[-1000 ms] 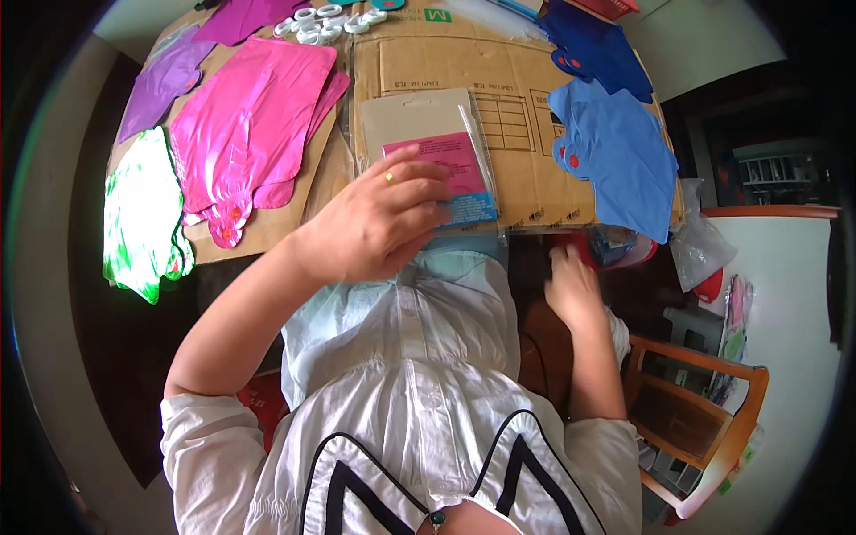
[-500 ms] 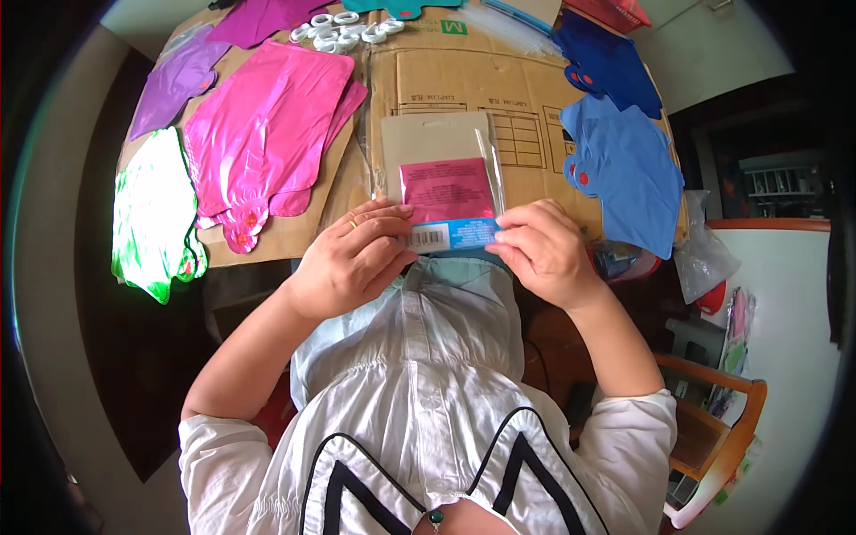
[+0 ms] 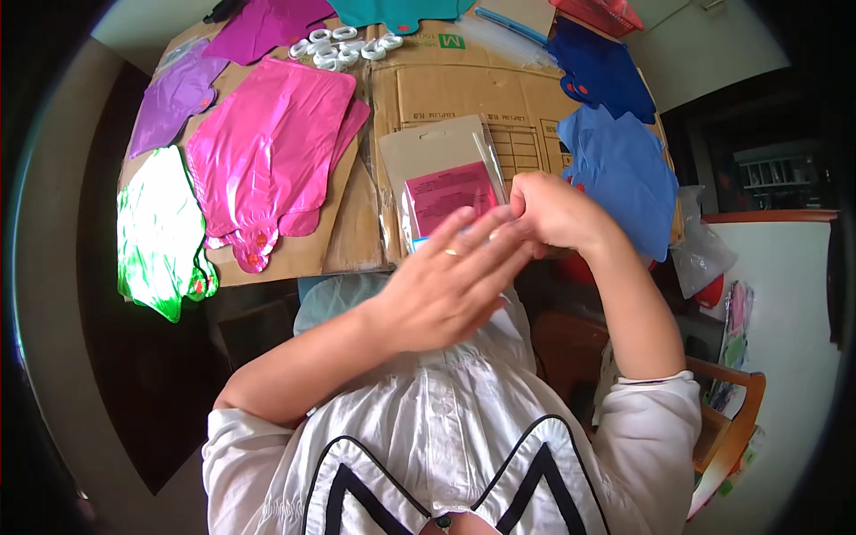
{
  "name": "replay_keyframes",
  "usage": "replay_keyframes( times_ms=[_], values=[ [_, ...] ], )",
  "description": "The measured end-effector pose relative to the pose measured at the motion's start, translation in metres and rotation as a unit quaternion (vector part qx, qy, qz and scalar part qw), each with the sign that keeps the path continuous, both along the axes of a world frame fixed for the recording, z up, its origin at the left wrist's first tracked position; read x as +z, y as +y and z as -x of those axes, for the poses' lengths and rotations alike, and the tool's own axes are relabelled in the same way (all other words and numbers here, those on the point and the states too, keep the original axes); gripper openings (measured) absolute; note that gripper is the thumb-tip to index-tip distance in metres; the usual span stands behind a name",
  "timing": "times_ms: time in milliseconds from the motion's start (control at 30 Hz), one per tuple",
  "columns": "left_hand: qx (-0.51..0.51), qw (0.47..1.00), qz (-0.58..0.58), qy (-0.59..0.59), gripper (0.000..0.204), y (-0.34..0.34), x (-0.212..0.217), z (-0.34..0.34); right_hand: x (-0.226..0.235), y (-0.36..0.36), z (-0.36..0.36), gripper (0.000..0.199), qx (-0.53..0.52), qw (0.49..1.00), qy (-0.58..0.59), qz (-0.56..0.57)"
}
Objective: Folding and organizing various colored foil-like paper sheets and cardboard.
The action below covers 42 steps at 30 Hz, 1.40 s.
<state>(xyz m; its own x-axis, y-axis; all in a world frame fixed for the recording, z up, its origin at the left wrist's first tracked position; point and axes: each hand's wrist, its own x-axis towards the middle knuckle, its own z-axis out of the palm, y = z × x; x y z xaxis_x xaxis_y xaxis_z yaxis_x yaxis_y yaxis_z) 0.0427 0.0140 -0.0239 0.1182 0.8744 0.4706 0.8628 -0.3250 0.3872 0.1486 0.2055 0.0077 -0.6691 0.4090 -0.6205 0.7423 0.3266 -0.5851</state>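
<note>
A clear flat packet (image 3: 431, 143) with a beige card and a folded pink sheet (image 3: 450, 192) inside lies on the cardboard in front of me, slightly tilted. Across its lower end reaches my left hand (image 3: 446, 294), fingers stretched out and together, their tips meeting my right hand. My right hand (image 3: 557, 214) is curled closed beside the packet's lower right edge. Whatever its fingers may hold is hidden. The packet's blue lower strip is mostly covered by my left hand.
Pink foil sheets (image 3: 272, 143) lie to the left, with green (image 3: 160, 232) and purple ones (image 3: 174, 107) beyond. Light blue (image 3: 624, 169) and dark blue sheets (image 3: 602, 71) lie right. White ribbon rolls (image 3: 339, 49) and a red basket (image 3: 606, 13) sit at the back.
My left hand has left the packet's left edge and swung right, fingers straightened, toward my right hand. My right hand has curled and risen slightly. The packet has turned a little.
</note>
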Motion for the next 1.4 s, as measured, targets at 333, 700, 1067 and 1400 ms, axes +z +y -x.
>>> replay_keyframes(
  times_ms=[333, 700, 1067, 1400],
  values=[
    [0.025, 0.983, 0.096, 0.154, 0.064, 0.007, -0.030, 0.008, -0.005, 0.010, -0.015, 0.021, -0.001, 0.997, 0.002, 0.072],
    [-0.185, 0.964, 0.065, -0.182, 0.058, -0.009, -0.020, 0.011, -0.054, -0.100, -0.089, 0.016, -0.287, 0.889, 0.290, 0.209],
    [0.087, 0.970, -0.097, -0.206, 0.028, -0.034, -0.028, 0.041, -0.077, 0.057, -0.303, 0.027, -0.661, 0.457, 0.458, -0.380],
    [0.106, 0.986, -0.106, -0.070, 0.030, -0.064, -0.001, 0.064, -0.255, 0.140, -0.317, 0.044, -0.491, 0.848, -0.045, -0.195]
  ],
)
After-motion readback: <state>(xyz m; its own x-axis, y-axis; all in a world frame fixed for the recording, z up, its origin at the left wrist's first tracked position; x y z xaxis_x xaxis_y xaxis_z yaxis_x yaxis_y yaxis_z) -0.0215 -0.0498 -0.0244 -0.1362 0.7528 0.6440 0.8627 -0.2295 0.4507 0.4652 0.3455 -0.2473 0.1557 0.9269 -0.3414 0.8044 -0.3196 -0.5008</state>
